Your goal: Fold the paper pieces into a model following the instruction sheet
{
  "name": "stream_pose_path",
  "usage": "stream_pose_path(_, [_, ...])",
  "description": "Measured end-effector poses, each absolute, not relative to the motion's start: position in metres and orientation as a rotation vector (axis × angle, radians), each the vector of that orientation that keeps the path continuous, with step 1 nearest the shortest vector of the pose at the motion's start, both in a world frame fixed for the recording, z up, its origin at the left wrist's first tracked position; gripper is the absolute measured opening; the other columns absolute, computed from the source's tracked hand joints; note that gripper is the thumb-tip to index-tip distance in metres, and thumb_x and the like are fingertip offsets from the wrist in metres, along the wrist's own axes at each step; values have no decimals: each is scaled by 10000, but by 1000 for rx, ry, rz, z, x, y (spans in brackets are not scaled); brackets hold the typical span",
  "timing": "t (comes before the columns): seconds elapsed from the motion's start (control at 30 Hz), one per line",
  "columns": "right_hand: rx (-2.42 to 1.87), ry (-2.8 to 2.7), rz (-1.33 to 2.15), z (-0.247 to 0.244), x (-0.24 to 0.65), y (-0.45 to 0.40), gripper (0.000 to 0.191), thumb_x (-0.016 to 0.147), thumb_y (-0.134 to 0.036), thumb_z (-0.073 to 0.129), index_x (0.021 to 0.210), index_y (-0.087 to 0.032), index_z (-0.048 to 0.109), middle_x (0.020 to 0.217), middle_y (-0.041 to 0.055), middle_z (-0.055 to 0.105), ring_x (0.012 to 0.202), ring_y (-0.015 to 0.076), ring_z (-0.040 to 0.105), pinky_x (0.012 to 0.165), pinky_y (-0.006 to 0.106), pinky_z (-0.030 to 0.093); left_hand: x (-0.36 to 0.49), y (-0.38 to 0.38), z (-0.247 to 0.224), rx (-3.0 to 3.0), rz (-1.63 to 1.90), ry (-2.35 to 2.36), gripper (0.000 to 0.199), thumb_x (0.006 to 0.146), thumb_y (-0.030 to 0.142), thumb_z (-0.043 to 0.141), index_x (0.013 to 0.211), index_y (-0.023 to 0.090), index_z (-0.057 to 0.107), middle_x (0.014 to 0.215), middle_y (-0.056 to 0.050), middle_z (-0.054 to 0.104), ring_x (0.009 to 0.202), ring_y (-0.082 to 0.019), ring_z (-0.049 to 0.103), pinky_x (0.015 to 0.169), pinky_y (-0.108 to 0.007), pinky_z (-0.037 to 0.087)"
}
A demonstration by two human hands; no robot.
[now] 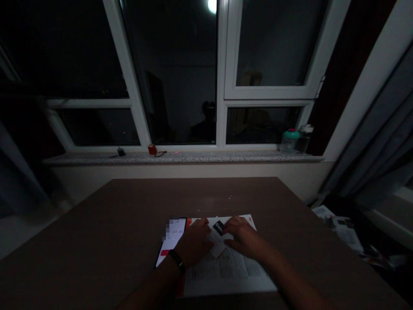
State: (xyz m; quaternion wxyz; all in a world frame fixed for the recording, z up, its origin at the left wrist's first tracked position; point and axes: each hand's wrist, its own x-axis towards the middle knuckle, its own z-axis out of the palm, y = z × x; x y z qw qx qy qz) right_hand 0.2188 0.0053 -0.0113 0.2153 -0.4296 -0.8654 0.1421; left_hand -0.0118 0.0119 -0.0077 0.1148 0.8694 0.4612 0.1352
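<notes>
A person's two bare hands meet over a small white paper (218, 247) with a black label lettered "Colo", the rest covered. The paper lies aslant, roughly mid-table from left to right, at the near side, on top of a larger printed sheet (226, 286) with a red strip down its left edge. The left hand (194, 243), a black wristband (176, 260) on its wrist, has curved fingers and thumb at the paper's left side; the right hand (245, 237) does likewise at the right, fingertips by the label. Whether either hand pinches the paper or only presses it, I cannot tell. Just left of the left hand lies a lit smartphone (173, 236). The brown table (193, 193) reaches far toward a speckled windowsill (200, 157), where a teal-lidded bottle (290, 141) stands at right, below dark windows (174, 86).
</notes>
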Motion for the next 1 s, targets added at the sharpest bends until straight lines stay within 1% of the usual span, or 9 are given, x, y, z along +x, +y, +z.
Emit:
stream_pose_path(0.17, [-1185,-2409,410,-10,221,5,303,741,-302,777,1017,-254,664,1031,31,628,1069,240,510,936,367,370,-9,7,1,2575,335,1229,230,791,198,682,1003,202,593,1342,-65,508,1186,-266,478,1001,-416,404])
stream_pose_path(0.37, [-1134,-2436,443,-10,221,5,361,689,-302,818,1010,-250,662,1033,26,628,1051,239,509,919,359,370,-10,6,5,2621,273,1207,323,809,222,668,1123,227,590,1384,-50,496,1245,-279,441,1020,-450,376])
stream_pose_path(0.47, [-1138,-2424,448,-11,220,5,387,676,-308,828,1020,-250,661,1046,27,622,1060,239,505,923,357,366,-11,8,1,2640,294,1203,376,814,243,671,1180,228,587,1374,-53,515,1238,-282,447,1029,-451,367])
stream_pose_path(0.63, [-1146,-2409,450,-12,219,5,405,645,-327,848,994,-251,659,1042,27,617,1043,245,507,908,362,367,-11,10,0,2662,286,1156,351,820,211,651,1168,225,607,1367,-46,533,1233,-271,453,1023,-436,375])
stream_pose_path(1.0, [-1193,-2419,432,-13,221,7,465,624,-358,858,1027,-254,649,1086,24,605,1058,246,497,920,361,360,-9,5,4,2641,286,1136,396,827,212,642,1212,238,553,1267,-46,583,1163,-268,496,988,-420,386])
